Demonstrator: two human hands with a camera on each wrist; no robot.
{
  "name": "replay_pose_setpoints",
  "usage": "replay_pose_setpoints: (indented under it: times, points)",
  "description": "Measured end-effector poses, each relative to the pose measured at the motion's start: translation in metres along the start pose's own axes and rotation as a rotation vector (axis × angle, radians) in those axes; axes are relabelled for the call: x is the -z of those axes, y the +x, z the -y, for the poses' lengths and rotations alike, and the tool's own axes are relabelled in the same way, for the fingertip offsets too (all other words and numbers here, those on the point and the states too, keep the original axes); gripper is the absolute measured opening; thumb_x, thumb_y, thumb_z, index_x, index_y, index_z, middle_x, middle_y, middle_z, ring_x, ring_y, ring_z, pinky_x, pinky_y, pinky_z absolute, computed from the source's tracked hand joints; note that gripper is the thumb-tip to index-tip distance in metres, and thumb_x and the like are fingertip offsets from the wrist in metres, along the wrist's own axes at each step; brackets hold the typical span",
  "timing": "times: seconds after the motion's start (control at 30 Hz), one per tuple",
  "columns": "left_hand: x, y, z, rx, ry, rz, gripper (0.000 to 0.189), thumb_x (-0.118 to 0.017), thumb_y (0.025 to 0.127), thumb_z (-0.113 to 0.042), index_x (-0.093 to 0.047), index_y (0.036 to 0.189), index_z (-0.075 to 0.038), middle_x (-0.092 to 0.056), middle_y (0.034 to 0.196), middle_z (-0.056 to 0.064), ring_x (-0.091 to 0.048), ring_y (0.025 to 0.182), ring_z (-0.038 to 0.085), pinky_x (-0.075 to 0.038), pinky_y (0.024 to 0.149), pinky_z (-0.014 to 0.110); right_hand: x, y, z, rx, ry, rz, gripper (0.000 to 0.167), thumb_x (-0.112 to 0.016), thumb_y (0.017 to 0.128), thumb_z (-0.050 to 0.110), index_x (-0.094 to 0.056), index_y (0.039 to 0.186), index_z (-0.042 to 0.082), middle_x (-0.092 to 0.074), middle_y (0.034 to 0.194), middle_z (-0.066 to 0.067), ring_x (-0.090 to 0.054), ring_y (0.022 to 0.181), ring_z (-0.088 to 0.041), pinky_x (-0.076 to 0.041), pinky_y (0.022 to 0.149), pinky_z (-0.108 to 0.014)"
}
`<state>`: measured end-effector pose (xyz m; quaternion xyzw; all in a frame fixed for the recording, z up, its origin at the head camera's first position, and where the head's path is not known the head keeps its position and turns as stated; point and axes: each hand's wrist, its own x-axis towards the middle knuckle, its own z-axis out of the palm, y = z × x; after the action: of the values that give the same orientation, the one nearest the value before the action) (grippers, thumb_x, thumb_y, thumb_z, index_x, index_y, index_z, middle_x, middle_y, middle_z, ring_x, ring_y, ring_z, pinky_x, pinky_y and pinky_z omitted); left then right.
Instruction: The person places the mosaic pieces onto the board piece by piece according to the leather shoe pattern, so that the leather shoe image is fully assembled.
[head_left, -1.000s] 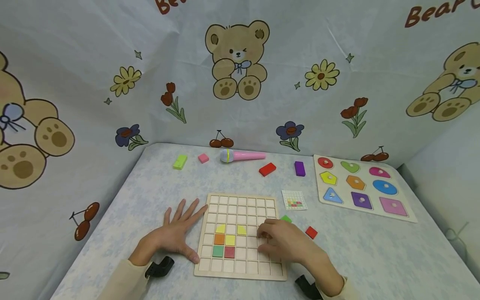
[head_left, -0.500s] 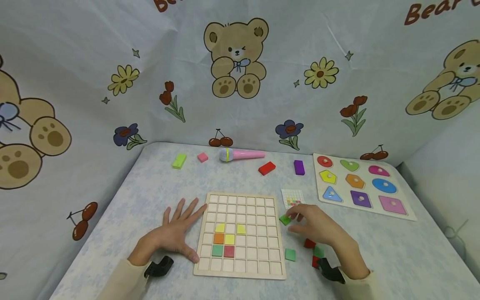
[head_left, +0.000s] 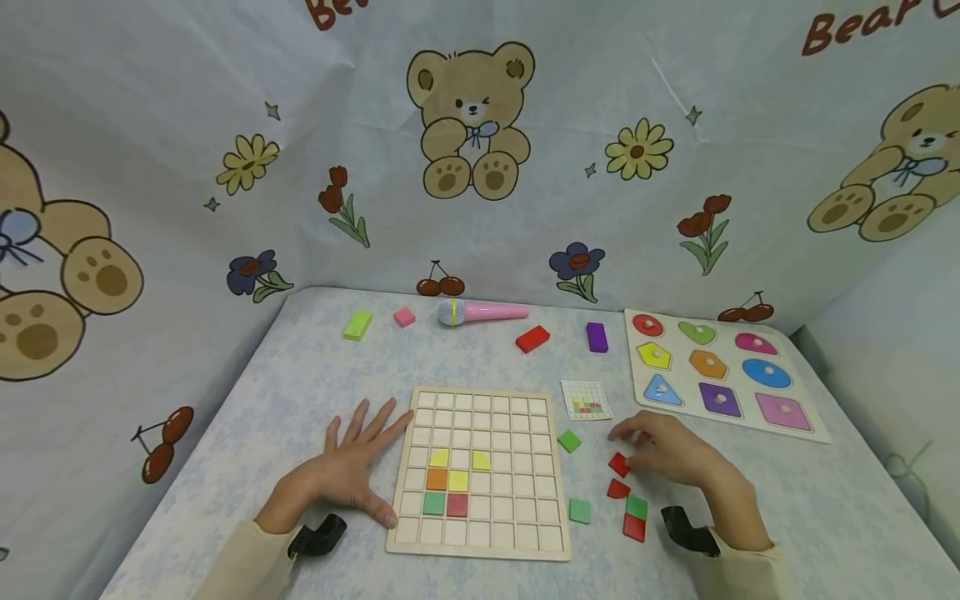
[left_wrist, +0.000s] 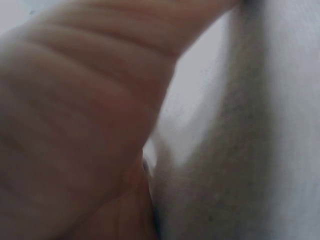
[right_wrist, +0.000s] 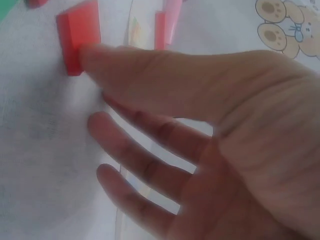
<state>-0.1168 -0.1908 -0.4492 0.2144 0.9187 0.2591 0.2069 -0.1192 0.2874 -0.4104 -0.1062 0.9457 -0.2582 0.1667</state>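
Found left hand (head_left: 347,468) spread, touching board (head_left: 504,508) between it and right hand (head_left: 671,448). Noted the latter loosely bent, unclenched, with red tile (head_left: 618,463) near its thumb tip; cannot confirm contact with tile.

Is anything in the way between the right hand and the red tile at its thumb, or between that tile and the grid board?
Nothing visible blocks the right hand from the red tile. Straight left to the grid board, only bare table shows; the far green tile and near green tile flank that path.
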Motion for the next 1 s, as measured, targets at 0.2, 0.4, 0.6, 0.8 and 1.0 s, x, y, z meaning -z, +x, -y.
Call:
replay_pose_setpoints:
  times: [0.2, 0.4, 0.6, 0.8, 1.0]
  points:
    - [-0.001, -0.001, 0.0, -0.004, 0.003, 0.002, 0.141, -0.091, 0.053, -0.065, -0.013, 0.163, -0.023, 0.006, 0.17, 0.013, 0.021, 0.15, 0.047, 0.015, 0.107, 0.076, 0.0, -0.002, -0.003, -0.018, 0.019, 0.016, 0.032, -0.076, 0.081, 0.001, -0.075, 0.111, 0.013, -0.067, 0.111, -0.004, -0.057, 0.095, -0.021, -0.054, 0.08, -0.04]
    - [0.0, -0.001, 0.0, -0.002, 0.003, 0.007, 0.141, -0.09, 0.053, -0.065, -0.013, 0.163, -0.023, 0.007, 0.17, 0.013, 0.021, 0.15, 0.047, 0.014, 0.107, 0.076, -0.004, 0.002, 0.0, -0.012, -0.008, -0.001, 0.027, -0.08, 0.08, 0.004, -0.075, 0.103, 0.016, -0.063, 0.104, -0.002, -0.055, 0.092, -0.021, -0.054, 0.078, -0.039]
    - [0.0, 0.0, 0.0, -0.008, 0.006, 0.005, 0.141, -0.09, 0.053, -0.066, -0.012, 0.163, -0.024, 0.007, 0.17, 0.013, 0.021, 0.15, 0.047, 0.015, 0.107, 0.076, -0.009, 0.008, 0.004, -0.022, -0.005, -0.003, 0.033, -0.084, 0.077, 0.009, -0.075, 0.107, 0.018, -0.063, 0.105, -0.002, -0.055, 0.091, -0.02, -0.054, 0.077, -0.036]
    - [-0.001, 0.0, 0.001, -0.013, 0.009, 0.001, 0.141, -0.09, 0.053, -0.065, -0.012, 0.163, -0.023, 0.007, 0.169, 0.013, 0.021, 0.15, 0.047, 0.014, 0.107, 0.076, -0.012, 0.009, 0.005, -0.003, 0.024, 0.024, 0.032, -0.08, 0.079, 0.003, -0.076, 0.106, 0.021, -0.064, 0.112, -0.001, -0.057, 0.096, -0.019, -0.056, 0.086, -0.041]
    - [0.0, 0.0, 0.0, -0.011, 0.004, 0.002, 0.141, -0.091, 0.053, -0.064, -0.013, 0.163, -0.022, 0.007, 0.169, 0.013, 0.021, 0.15, 0.047, 0.015, 0.107, 0.076, -0.013, 0.01, 0.006, 0.039, 0.017, 0.033, 0.029, -0.078, 0.08, 0.002, -0.075, 0.101, 0.021, -0.064, 0.109, 0.0, -0.055, 0.095, -0.02, -0.054, 0.084, -0.039]
